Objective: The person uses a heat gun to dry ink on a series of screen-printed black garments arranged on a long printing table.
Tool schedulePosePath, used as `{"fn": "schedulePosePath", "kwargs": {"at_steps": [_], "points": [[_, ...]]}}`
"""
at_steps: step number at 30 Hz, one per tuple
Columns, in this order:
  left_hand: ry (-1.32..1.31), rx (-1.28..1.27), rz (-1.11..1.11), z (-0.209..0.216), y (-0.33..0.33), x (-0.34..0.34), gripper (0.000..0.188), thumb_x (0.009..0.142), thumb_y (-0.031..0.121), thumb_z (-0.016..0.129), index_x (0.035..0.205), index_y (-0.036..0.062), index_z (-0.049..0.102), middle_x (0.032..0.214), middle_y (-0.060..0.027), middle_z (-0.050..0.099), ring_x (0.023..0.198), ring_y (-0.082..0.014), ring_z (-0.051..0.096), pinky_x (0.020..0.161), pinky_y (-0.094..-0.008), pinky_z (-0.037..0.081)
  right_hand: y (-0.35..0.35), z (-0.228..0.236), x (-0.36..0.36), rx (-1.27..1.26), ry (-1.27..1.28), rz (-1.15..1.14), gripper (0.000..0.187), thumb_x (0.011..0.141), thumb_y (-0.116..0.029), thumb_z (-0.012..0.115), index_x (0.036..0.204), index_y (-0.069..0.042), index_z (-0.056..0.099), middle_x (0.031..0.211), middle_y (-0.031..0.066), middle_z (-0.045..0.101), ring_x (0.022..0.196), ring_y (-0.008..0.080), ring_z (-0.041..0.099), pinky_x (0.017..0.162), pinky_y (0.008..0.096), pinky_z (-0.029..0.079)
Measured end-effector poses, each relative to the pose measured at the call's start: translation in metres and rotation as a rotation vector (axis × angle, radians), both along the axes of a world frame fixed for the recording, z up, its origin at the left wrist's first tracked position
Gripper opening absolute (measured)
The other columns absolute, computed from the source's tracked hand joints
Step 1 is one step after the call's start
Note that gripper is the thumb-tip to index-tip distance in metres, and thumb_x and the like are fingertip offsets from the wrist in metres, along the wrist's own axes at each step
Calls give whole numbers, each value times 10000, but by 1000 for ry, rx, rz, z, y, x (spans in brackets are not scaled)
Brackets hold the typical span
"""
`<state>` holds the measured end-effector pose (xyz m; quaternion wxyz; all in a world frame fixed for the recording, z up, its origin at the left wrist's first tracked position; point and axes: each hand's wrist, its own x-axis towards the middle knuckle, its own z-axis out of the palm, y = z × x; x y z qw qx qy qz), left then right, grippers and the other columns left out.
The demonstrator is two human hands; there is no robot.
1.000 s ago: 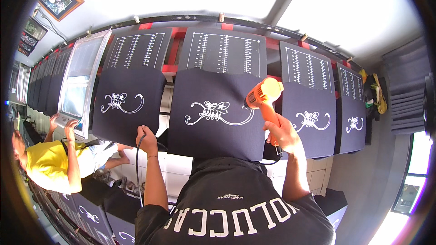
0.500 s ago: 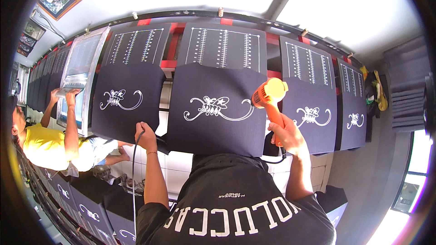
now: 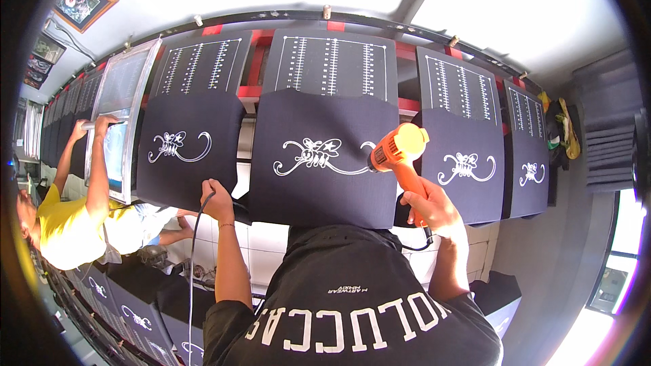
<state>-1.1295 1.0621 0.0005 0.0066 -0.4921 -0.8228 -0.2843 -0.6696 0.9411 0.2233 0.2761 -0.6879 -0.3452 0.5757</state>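
My right hand (image 3: 437, 211) is wrapped round the grip of an orange heat gun (image 3: 409, 179). Its dark nozzle points left, over the right-hand curl of a white insect-like print (image 3: 317, 153). That print lies on black fabric (image 3: 324, 198) stretched over the board in front of me; whether the nozzle touches it I cannot tell. My left hand (image 3: 218, 202) is closed on a black cable (image 3: 194, 237) near the gap between this board and the one to its left. The cable hangs down from the fingers.
Neighbouring boards carry the same print, one on the left (image 3: 180, 146) and two on the right (image 3: 466, 169). A dark rail (image 3: 366, 22) runs behind them. At the left a co-worker in a yellow top (image 3: 71, 224) works with both hands at a framed screen (image 3: 125, 115). More covered boards (image 3: 129, 298) stand behind.
The heat gun's nozzle has shifted slightly left and nearer to me, along the print's right curl. My left hand stays on the cable. The co-worker's hands have moved farther up the screen.
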Motion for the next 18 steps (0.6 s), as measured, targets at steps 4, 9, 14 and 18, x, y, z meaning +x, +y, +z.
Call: {"fn": "schedulePosePath", "kwargs": {"at_steps": [4,9,14,18], "points": [[-16,5,-12,-1,1,-1,305,983,262,499,787,45,583,655,-186,624,625,-422,623,576,-502,460,-2,9,-9,-6,13,-23,331,947,-200,625,1184,22,566,829,47,614,602,100,598,535,255,485],[10,13,-12,-2,1,-2,311,986,265,495,787,44,582,643,-192,620,609,-430,617,565,-505,452,-4,13,-14,-25,51,-45,358,945,-195,626,1219,26,558,836,46,611,609,100,602,529,249,485],[-5,20,-17,2,0,2,311,986,264,495,787,45,589,648,-195,627,604,-428,619,556,-497,450,-8,6,-11,-48,65,-16,402,940,-198,635,1259,30,546,788,37,590,609,96,598,538,248,490],[0,25,-31,-1,0,0,310,985,263,497,786,45,590,647,-193,627,607,-426,621,556,-495,451,-8,8,-23,-31,46,-38,357,947,-199,631,1216,24,557,770,31,587,601,95,597,525,248,485]]}}
